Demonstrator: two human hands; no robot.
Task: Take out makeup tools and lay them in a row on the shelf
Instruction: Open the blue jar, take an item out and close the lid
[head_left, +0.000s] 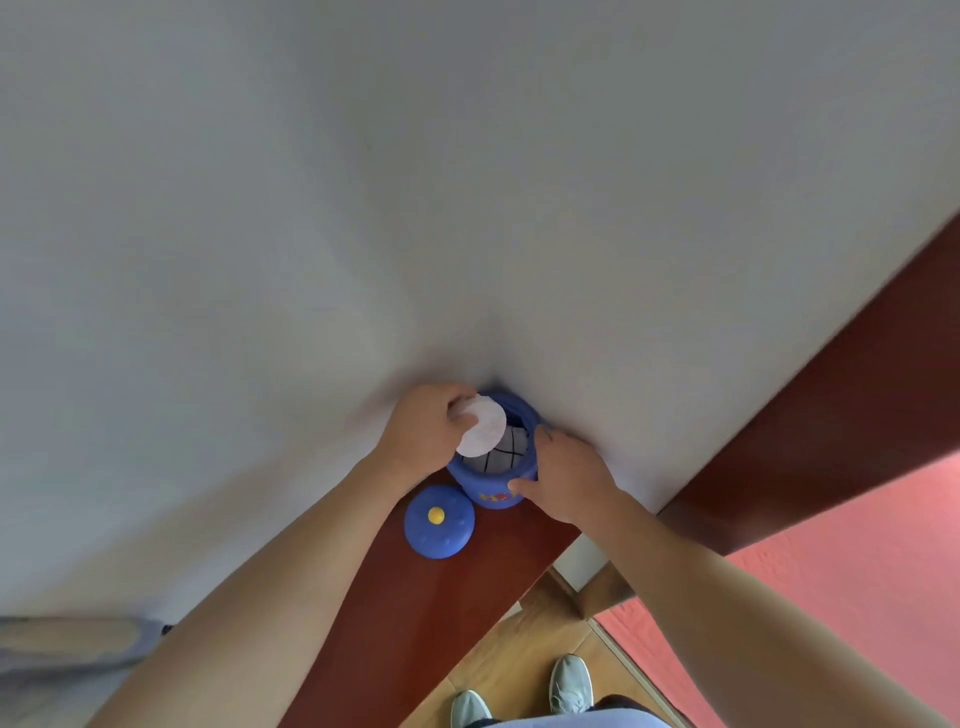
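A blue round jar with yellow lettering stands on a dark red-brown shelf, close against the white wall. My left hand holds a white round cotton pad just above the jar's open mouth. Inside the jar a white item with black grid lines shows. My right hand grips the jar's right side, thumb on the front. The jar's blue lid with a yellow knob lies on the shelf to the jar's front left.
A white wall fills most of the view. A red-brown beam runs up to the right. Below are wooden floor, a pink mat and my grey shoes.
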